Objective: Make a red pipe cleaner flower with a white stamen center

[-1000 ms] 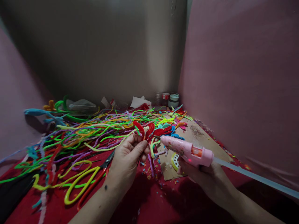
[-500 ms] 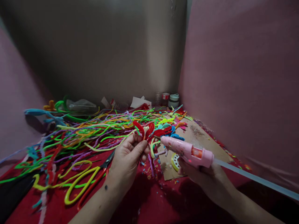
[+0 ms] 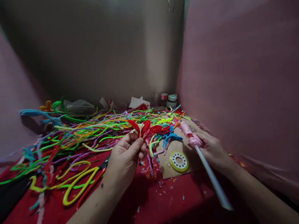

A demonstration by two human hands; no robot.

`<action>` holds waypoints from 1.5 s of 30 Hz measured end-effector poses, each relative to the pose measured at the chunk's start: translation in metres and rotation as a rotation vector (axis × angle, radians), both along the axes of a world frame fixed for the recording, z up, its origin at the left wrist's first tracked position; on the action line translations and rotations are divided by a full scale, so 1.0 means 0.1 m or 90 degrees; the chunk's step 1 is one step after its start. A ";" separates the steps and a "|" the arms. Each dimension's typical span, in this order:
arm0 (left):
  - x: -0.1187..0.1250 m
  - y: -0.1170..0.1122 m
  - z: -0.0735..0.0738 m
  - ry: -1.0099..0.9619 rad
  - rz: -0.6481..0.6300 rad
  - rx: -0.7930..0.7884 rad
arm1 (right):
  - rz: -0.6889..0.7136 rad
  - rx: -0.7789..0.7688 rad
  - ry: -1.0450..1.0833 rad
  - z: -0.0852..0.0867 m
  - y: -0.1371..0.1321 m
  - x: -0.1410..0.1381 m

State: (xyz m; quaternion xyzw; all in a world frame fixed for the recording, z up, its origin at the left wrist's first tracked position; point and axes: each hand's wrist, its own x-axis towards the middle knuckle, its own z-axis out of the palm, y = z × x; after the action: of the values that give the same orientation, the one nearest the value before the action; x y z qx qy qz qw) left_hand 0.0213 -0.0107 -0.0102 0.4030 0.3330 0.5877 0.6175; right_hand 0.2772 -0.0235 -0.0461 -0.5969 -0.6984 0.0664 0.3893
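Between thumb and fingers, my left hand pinches a red pipe cleaner flower with looped petals and a pale cream centre. My right hand is wrapped round a pink glue gun, whose nozzle points away over the cardboard. A long translucent glue stick sticks out of its back end. Below the gun, a roll of tape with a yellow rim and a holed white core lies on the cardboard sheet. Blue pipe cleaner pieces lie between the flower and the gun.
Many coloured pipe cleaners spread across the red cloth to the left. Scissors with yellow and red handles lie beside my left forearm. A jar and white paper stand by the back wall. A pink wall rises at right.
My right hand has drawn the glue gun away from the flower, to the right, and turned its nozzle forward. The tape roll now shows fully. My left hand still holds the flower.
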 end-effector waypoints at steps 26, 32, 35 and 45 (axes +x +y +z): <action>0.01 -0.04 0.02 -0.069 -0.065 -0.005 | 0.314 -0.317 0.652 0.25 0.14 -0.92; 0.02 -0.05 0.03 -0.066 -0.092 0.000 | 0.441 -0.273 0.918 0.31 0.14 -1.32; 0.03 -0.05 0.02 -0.054 -0.081 0.001 | 0.435 -0.244 0.908 0.36 0.13 -1.34; -0.03 0.06 -0.12 -0.007 0.044 0.035 | 0.340 -0.123 0.723 0.45 0.12 -1.22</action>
State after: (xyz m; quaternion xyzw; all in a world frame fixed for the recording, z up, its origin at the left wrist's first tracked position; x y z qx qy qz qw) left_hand 0.0181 -0.0050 -0.0225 0.4052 0.3271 0.6196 0.5873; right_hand 0.1548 -0.0111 -0.0008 -0.3060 -0.4985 0.5304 0.6136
